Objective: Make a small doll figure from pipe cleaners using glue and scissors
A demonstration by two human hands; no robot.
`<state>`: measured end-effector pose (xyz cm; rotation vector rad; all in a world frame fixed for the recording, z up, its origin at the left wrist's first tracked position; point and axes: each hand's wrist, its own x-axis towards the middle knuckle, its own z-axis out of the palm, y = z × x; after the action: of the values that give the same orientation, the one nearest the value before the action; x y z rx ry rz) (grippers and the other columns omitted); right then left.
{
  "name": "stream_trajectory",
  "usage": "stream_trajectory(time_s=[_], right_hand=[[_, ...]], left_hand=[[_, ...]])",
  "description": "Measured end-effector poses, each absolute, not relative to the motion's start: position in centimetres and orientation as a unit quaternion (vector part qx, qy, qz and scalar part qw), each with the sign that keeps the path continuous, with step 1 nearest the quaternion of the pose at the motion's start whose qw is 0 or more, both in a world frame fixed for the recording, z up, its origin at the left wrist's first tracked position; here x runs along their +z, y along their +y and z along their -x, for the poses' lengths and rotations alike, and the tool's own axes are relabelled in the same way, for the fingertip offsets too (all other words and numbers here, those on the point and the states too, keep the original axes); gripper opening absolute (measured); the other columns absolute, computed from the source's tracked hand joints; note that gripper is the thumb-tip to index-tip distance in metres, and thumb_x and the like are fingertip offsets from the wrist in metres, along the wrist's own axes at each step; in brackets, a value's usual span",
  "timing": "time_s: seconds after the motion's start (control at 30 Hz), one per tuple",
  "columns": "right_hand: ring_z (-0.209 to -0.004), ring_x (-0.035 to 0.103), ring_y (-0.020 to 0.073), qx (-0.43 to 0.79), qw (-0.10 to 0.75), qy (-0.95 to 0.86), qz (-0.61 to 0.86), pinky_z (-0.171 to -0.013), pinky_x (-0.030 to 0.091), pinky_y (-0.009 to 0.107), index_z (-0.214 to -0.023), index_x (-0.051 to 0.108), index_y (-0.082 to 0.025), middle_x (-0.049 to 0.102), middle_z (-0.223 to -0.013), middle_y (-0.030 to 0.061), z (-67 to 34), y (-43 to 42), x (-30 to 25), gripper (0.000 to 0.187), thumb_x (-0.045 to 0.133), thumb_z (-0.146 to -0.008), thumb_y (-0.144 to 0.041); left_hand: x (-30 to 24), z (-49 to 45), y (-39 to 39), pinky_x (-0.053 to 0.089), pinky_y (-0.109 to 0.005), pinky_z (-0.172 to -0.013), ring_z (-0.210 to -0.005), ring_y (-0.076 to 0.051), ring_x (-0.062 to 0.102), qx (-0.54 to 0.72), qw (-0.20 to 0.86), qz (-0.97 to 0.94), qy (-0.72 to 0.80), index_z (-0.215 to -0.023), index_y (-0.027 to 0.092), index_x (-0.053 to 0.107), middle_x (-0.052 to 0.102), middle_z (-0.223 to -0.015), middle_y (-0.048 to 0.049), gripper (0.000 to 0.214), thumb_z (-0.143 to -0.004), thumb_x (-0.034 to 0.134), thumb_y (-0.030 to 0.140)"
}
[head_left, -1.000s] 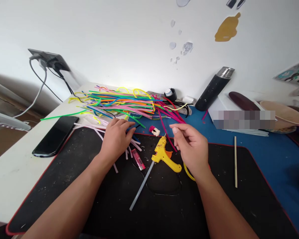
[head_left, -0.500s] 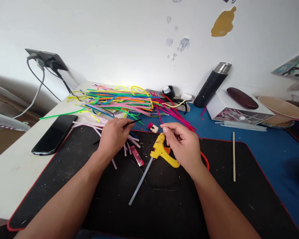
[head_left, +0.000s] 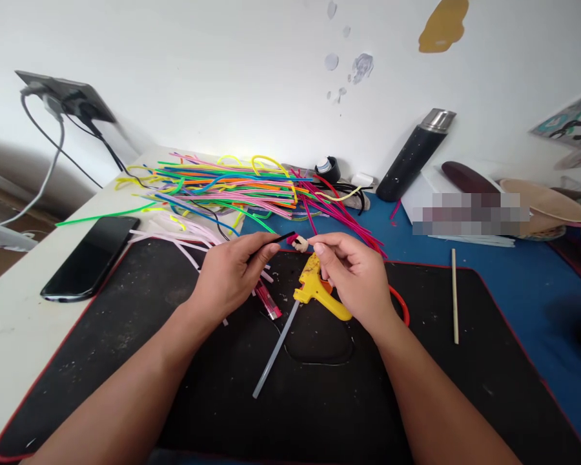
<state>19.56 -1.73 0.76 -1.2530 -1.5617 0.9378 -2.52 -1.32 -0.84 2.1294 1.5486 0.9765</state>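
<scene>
My left hand [head_left: 235,271] is closed in a pinch on a black pipe cleaner [head_left: 285,237], whose tip points right and reaches a small pink-and-cream fuzzy piece [head_left: 300,243]. That piece sits at the pinched fingertips of my right hand [head_left: 356,274]; the exact grip point is hard to see. Just below the right fingers, a yellow glue gun [head_left: 314,290] lies on the black mat [head_left: 223,400], partly covered by that hand. A translucent glue stick [head_left: 277,352] sticks out of its back. Beside my left hand lies a pink lighter [head_left: 268,300].
Colourful pipe cleaners [head_left: 232,187] are heaped along the wall, with pale pink ones [head_left: 174,239] nearer. A phone [head_left: 91,258] lies at left. A dark thermos [head_left: 416,155] leans at the back right. A thin wooden stick [head_left: 455,297] rests on the mat, and the glue gun's cord [head_left: 319,363] loops there.
My left hand has moved right, bringing the black pipe cleaner's tip to the pink-and-cream piece. My right hand keeps its pinch with little movement. The camera view has shifted slightly.
</scene>
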Motion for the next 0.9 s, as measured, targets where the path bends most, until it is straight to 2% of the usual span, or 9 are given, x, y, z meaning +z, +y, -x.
stream_trajectory(time_s=[0.2,0.43,0.67,0.9], right_hand=[[-0.048,0.049,0.0107,0.408,0.441,-0.618,0.507,-0.048,0.040,0.025,-0.103,0.078,-0.019,0.057,-0.059,-0.0051,-19.4,-1.7,0.5,0.021,0.066,-0.099,-0.036],[-0.048,0.047,0.0105,0.421,0.439,-0.610,0.508,-0.047,0.039,0.025,-0.102,0.077,-0.020,0.057,-0.060,-0.0049,-19.3,-1.7,0.2,0.021,0.066,-0.099,-0.037],[-0.051,0.046,0.0111,0.416,0.418,-0.625,0.511,-0.049,0.037,0.025,-0.107,0.079,-0.019,0.054,-0.059,-0.0051,-19.1,-1.9,0.1,0.026,0.066,-0.099,-0.039],[-0.053,0.054,0.0117,0.434,0.428,-0.625,0.487,-0.052,0.044,0.023,-0.103,0.076,-0.020,0.057,-0.061,-0.0051,-18.7,-1.9,-0.9,0.020,0.066,-0.098,-0.037]], left_hand=[[-0.9,2.2,-1.6,0.050,-0.025,-0.069,-0.073,-0.017,0.072,0.348,0.193,-0.745,0.536,-0.136,0.024,0.070,0.081,-0.094,-0.0014,0.038,-0.108,0.048,0.036],[-1.2,2.2,-1.2,0.053,-0.031,-0.084,-0.092,-0.021,0.071,0.378,0.185,-0.748,0.513,-0.117,0.022,0.074,0.077,-0.100,-0.0055,0.029,-0.107,0.049,0.032],[-1.3,2.1,-1.3,0.049,-0.031,-0.078,-0.084,-0.021,0.067,0.387,0.183,-0.760,0.490,-0.105,0.021,0.076,0.070,-0.087,-0.0049,0.028,-0.108,0.051,0.034],[-0.7,1.8,-1.7,0.050,-0.031,-0.077,-0.082,-0.020,0.067,0.412,0.195,-0.753,0.475,-0.097,0.021,0.075,0.072,-0.083,-0.0041,0.019,-0.104,0.058,0.028]])
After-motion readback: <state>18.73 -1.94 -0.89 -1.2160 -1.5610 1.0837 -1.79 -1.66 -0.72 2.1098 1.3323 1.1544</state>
